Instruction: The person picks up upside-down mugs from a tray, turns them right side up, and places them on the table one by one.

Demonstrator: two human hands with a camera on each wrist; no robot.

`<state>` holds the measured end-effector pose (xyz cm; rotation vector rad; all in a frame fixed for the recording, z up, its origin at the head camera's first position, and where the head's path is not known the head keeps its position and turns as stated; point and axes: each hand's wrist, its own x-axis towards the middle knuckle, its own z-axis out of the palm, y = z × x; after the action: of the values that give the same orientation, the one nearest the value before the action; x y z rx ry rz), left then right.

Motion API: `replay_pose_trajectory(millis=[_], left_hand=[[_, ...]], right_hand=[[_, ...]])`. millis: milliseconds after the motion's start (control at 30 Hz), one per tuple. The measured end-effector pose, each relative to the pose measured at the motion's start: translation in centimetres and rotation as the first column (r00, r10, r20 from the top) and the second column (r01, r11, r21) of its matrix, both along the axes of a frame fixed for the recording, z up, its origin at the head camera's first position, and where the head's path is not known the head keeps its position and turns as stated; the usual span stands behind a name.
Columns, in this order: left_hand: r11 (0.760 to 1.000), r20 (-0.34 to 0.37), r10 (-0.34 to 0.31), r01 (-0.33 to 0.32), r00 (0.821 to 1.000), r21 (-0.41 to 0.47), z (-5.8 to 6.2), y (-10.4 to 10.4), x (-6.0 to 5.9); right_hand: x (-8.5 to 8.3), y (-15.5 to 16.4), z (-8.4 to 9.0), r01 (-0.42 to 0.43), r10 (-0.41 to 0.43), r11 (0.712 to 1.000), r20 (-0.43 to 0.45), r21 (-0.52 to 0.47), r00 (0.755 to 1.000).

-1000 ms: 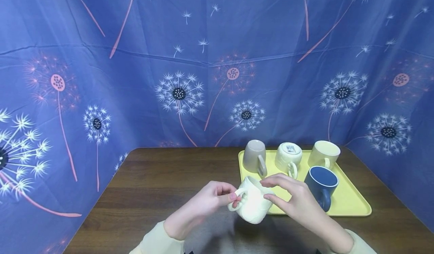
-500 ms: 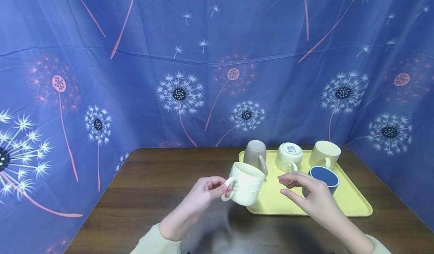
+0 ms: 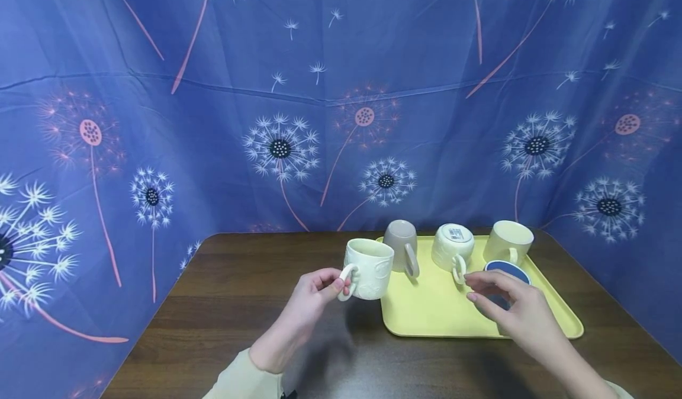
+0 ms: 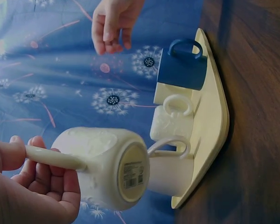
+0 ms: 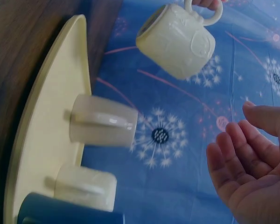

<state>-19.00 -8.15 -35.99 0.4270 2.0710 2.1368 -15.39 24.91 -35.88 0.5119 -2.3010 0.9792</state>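
Note:
A white mug (image 3: 370, 272) with a raised pattern hangs upright above the table, left of the tray. My left hand (image 3: 311, 304) pinches its handle between thumb and fingers. The left wrist view shows the mug's underside with a printed label (image 4: 133, 175). My right hand (image 3: 514, 310) is held in the air over the tray's right part, fingers relaxed and holding nothing. It partly hides the dark blue mug (image 3: 508, 269) in the head view. In the right wrist view the palm of the right hand (image 5: 256, 163) faces up with nothing in it.
On the yellow tray (image 3: 421, 316) at the right stand a grey mug (image 3: 396, 245), an upturned white mug (image 3: 450, 248) with its base showing, and a cream mug (image 3: 508, 242). Brown wooden table (image 3: 240, 286) extends leftward. A blue dandelion-print cloth (image 3: 213, 121) hangs behind.
My left hand has lifted the white mug up and to the left, turning it from tilted to upright. My right hand has moved away from that mug to the right.

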Motion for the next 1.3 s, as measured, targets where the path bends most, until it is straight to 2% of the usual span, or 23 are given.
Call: replay_pose_trajectory(millis=[333,600,933,1100,1300], left_hand=[[0.994,-0.003,0.103,-0.103,0.995,0.033,-0.8,-0.2,-1.2],[0.986,-0.021,0.165,-0.164,0.986,0.033,-1.4,-0.3,-2.2],[0.975,-0.078,0.219,-0.215,0.973,0.052,-3.0,-0.3,-4.7],[0.967,-0.077,0.251,-0.245,0.965,0.074,-3.8,-0.4,-5.8],[0.961,-0.074,0.274,-0.269,0.959,0.069,-4.3,-0.3,-6.8]], right_hand=[[-0.3,2.4,-0.8,0.084,-0.084,0.996,0.008,0.001,0.996],[0.0,4.3,-1.2,0.191,-0.193,0.981,0.054,0.038,0.98],[0.0,6.2,-2.1,0.228,-0.229,0.973,0.077,0.021,0.97],[0.1,6.8,-2.8,0.243,-0.244,0.97,0.128,0.018,0.961],[0.3,7.3,-3.8,0.246,-0.246,0.969,0.133,0.015,0.96]])
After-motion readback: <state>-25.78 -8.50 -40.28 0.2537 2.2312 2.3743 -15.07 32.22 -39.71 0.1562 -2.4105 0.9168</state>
